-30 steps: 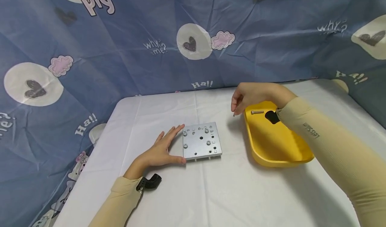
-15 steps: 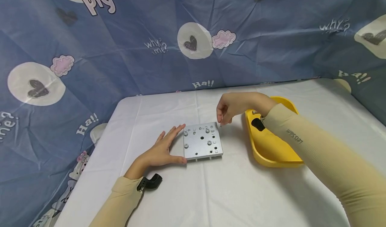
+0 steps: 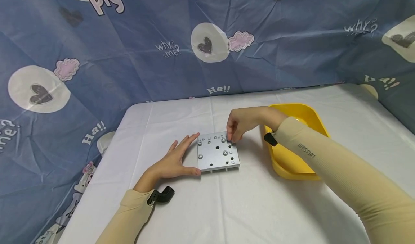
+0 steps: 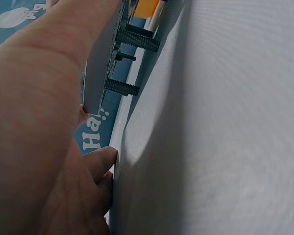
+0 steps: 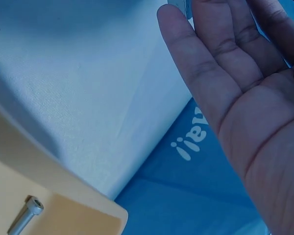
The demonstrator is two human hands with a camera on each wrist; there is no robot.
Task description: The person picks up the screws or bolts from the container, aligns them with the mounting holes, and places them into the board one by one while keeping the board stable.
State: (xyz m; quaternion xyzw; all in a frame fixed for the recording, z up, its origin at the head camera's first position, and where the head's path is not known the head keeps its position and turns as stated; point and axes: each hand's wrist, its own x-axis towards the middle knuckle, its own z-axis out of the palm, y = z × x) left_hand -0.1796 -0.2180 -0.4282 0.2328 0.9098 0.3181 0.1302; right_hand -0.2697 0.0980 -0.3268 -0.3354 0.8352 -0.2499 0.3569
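Note:
A square grey metal plate (image 3: 217,154) with several holes and a few seated screws lies on the white table. My left hand (image 3: 194,154) rests flat on the cloth, fingers straight along the plate's left edge and thumb at its near corner. My right hand (image 3: 231,138) hovers over the plate's far right part and pinches a small screw (image 3: 231,143) point down near a hole. The left wrist view shows the plate's edge (image 4: 100,73) with bolt shanks (image 4: 137,41) sticking out underneath. In the right wrist view only my palm (image 5: 245,88) shows.
A yellow tray (image 3: 311,114) stands right of the plate, partly behind my right forearm; a loose screw (image 5: 23,221) lies in it. A blue patterned cloth (image 3: 129,57) hangs behind and left of the table (image 3: 246,208).
My right hand has carried the screw left from the yellow tray to above the plate's far right part and lowered it. The left hand and plate have stayed put.

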